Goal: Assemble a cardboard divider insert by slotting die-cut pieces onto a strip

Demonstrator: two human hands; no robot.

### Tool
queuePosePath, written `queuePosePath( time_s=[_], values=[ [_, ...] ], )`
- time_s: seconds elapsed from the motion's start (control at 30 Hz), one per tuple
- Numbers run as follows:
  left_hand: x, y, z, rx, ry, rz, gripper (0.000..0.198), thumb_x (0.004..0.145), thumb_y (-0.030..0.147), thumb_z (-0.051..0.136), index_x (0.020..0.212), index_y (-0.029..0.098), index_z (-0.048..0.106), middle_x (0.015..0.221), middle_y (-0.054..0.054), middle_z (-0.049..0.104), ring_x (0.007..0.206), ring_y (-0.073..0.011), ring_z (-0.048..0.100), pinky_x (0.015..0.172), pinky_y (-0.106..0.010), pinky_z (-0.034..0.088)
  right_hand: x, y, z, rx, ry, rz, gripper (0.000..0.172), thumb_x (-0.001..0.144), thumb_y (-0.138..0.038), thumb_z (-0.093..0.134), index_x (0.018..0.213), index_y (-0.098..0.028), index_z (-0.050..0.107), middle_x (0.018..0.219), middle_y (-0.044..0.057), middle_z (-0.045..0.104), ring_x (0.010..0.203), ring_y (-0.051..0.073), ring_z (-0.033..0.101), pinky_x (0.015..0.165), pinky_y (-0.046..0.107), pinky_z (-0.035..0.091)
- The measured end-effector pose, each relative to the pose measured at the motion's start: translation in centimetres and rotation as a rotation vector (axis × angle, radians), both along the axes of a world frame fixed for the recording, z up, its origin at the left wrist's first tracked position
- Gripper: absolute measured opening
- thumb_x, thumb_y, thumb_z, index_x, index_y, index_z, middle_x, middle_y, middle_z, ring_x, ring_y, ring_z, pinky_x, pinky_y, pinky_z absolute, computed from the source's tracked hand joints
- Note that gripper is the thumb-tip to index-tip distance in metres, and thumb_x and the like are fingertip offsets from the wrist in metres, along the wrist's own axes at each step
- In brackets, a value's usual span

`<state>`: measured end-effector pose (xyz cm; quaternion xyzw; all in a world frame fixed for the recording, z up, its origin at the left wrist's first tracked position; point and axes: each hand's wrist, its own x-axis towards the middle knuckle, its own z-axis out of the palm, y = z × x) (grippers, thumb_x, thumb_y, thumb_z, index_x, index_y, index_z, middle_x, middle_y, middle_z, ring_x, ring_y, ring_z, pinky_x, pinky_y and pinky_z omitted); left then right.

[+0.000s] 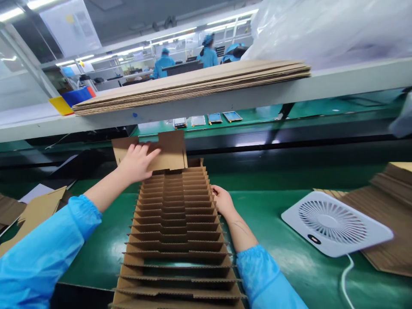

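A long cardboard partition grid [174, 211] stretches away from me, with many cross strips slotted between two long side strips. My left hand [137, 162] is at its far end, holding a loose notched cardboard divider [172, 150] upright with the fingers over its face. The divider's lower edge is at the last slots of the grid; I cannot tell if it is seated. Beside the grid's far right side is my right hand [222, 199], its fingers curled in against the side strip. The right fingertips are partly hidden by the cardboard.
A white fan [328, 221] with a cable lies on the green table [270, 274] at the right, by stacked cardboard [383, 214]. More cardboard pieces [41, 210] lie left. Flat cardboard sheets [193, 83] rest on the shelf [225, 96] ahead. Small screens [215, 118] sit behind. Co-workers stand far off.
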<state>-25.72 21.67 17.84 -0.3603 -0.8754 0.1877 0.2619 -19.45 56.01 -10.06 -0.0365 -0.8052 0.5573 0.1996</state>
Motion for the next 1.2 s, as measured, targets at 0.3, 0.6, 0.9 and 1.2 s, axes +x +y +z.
queuePosePath(
  time_s=[0.3, 0.6, 0.9, 1.2],
  values=[
    [0.1, 7.2, -0.5, 0.045, 0.099, -0.124, 0.093, 0.083, 0.025, 0.081, 0.168, 0.027, 0.042, 0.168, -0.023, 0.044, 0.149, -0.0461, 0.046, 0.130, -0.062, 0.026, -0.4, 0.0, -0.1, -0.058, 0.003, -0.008, 0.030, 0.089, -0.047, 0.063, 0.094, -0.021, 0.078, 0.088, 0.006, 0.079, 0.079, 0.023, 0.071, 0.080, 0.035, 0.061],
    [0.5, 7.5, -1.8, 0.055, 0.112, -0.107, 0.090, 0.087, 0.025, 0.078, 0.169, 0.028, 0.041, 0.167, -0.024, 0.045, 0.148, -0.0466, 0.047, 0.131, -0.067, 0.022, -0.5, 0.1, -0.3, -0.054, -0.003, -0.001, 0.032, 0.091, -0.047, 0.060, 0.096, -0.021, 0.079, 0.092, 0.006, 0.080, 0.081, 0.023, 0.072, 0.080, 0.035, 0.060],
    [0.6, 7.3, -3.0, 0.026, 0.185, -0.144, 0.078, 0.094, 0.020, 0.069, 0.168, 0.021, 0.045, 0.164, -0.027, 0.047, 0.147, -0.0462, 0.048, 0.129, -0.068, 0.027, -0.5, 0.2, -0.5, -0.046, 0.000, 0.015, 0.029, 0.089, -0.045, 0.064, 0.097, -0.021, 0.079, 0.094, 0.006, 0.080, 0.083, 0.023, 0.072, 0.080, 0.034, 0.060],
    [0.1, 6.8, -3.6, -0.049, 0.201, -0.203, 0.077, 0.094, 0.017, 0.068, 0.168, 0.023, 0.047, 0.160, -0.023, 0.054, 0.137, -0.0434, 0.056, 0.128, -0.069, 0.031, -0.7, 0.3, -0.8, -0.031, 0.007, 0.018, 0.028, 0.092, -0.044, 0.063, 0.097, -0.022, 0.080, 0.094, 0.006, 0.080, 0.082, 0.023, 0.072, 0.078, 0.033, 0.060]
  ],
)
